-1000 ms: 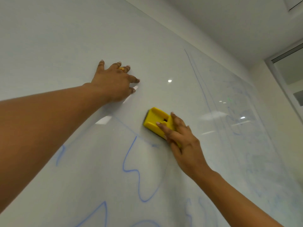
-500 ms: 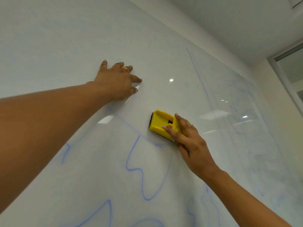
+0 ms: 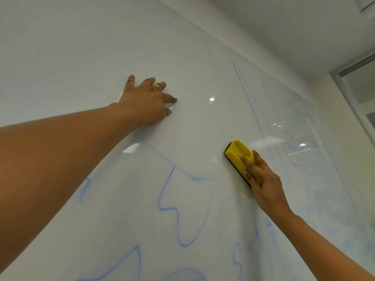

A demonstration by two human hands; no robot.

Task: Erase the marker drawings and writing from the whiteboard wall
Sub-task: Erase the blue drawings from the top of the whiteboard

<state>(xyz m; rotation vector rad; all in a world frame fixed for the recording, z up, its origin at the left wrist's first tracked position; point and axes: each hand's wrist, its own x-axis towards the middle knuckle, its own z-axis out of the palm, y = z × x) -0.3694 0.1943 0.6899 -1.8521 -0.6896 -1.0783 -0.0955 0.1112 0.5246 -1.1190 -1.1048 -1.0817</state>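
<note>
The whiteboard wall (image 3: 81, 47) fills most of the view. Blue marker lines (image 3: 176, 216) curl across its lower middle, and fainter smeared blue marks (image 3: 294, 151) lie further right. My right hand (image 3: 263, 183) grips a yellow eraser (image 3: 239, 155) with a dark felt base, held flat against the board right of the blue curls. My left hand (image 3: 146, 104), wearing a gold ring, rests flat on the board above the drawing with fingers spread.
The ceiling (image 3: 294, 23) meets the wall at the top right. A window frame (image 3: 353, 94) stands at the far right edge. A long thin blue line (image 3: 247, 100) runs down the board right of centre.
My right hand has slid the eraser to the right along the board, away from the blue curl. My left hand has stayed pressed in the same spot.
</note>
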